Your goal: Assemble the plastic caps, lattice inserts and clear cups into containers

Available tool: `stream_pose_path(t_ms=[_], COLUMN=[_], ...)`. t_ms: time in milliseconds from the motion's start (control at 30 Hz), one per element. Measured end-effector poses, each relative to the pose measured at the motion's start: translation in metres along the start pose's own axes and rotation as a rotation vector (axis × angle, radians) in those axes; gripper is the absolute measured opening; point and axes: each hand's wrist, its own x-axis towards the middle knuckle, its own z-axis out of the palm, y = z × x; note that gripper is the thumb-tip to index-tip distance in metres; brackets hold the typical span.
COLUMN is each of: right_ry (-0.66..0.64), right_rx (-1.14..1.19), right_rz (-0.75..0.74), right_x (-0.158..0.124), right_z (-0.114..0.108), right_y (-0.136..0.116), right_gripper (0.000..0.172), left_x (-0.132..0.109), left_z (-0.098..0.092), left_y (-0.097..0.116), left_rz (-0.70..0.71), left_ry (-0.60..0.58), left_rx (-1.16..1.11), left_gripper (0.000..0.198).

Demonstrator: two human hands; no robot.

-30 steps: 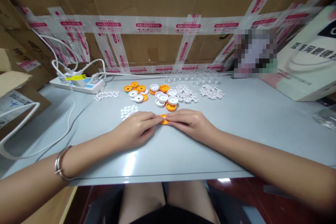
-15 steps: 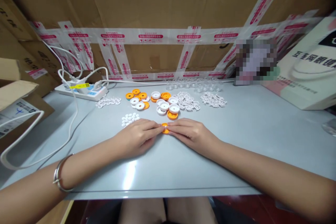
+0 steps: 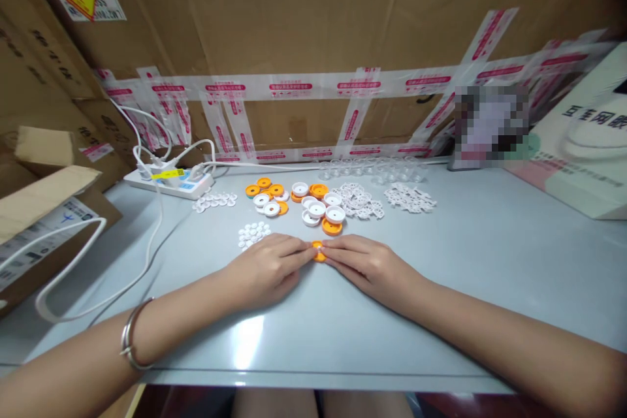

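Note:
Between my two hands a small round orange plastic disc (image 3: 320,257) lies at the table's middle, with a tiny white piece at its centre. My left hand (image 3: 272,269) has its fingers pinched together at the disc's left side and centre. From the right, my right hand (image 3: 376,266) grips the rim, its fingers closed too. The fingertips cover much of the disc. Just beyond the hands sit a cluster of white and orange discs (image 3: 316,209) and a second such cluster (image 3: 264,190). Small white round pieces (image 3: 254,233) lie beside my left hand.
White flat openwork parts (image 3: 360,201) and another such pile (image 3: 409,197) lie behind on the right. Clear round pieces (image 3: 375,170) line the back. A power strip (image 3: 189,184) with white cables stands at left, near an open carton (image 3: 49,235). A box (image 3: 582,137) stands right.
The whole view has shifted, so everything appears slightly lower and further right. Both hands stay at the orange disc, with hardly any change in their grip.

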Motion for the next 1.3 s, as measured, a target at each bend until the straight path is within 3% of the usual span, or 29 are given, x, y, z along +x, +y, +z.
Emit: stream_pose_path(t_ms=[167, 300, 400, 800, 1100, 1300], right_ry=[0.019, 0.016, 0.012, -0.065, -0.109, -0.128], right_rx=[0.025, 0.049, 0.055, 0.146, 0.246, 0.302], right_rz=[0.019, 0.071, 0.081, 0.183, 0.218, 0.329], right_x=[-0.002, -0.002, -0.001, 0.003, 0.010, 0.013], right_z=[0.002, 0.003, 0.002, -0.001, 0.000, 0.000], right_y=[0.001, 0.000, 0.000, 0.000, 0.002, 0.002], right_gripper=[0.023, 0.022, 0.021, 0.018, 0.009, 0.011], left_x=[-0.003, -0.011, -0.017, -0.019, -0.016, -0.015], left_z=[-0.025, -0.052, -0.059, -0.052, -0.051, -0.051], left_y=[-0.020, -0.049, -0.063, -0.065, -0.063, -0.058], left_rz=[-0.140, -0.408, -0.484, -0.510, -0.468, -0.436], left_ry=[0.173, -0.061, -0.226, -0.352, -0.347, -0.249], left_rx=[-0.055, -0.111, -0.125, -0.160, -0.116, -0.200], left_gripper=[0.029, 0.023, 0.020, 0.019, 0.018, 0.016])
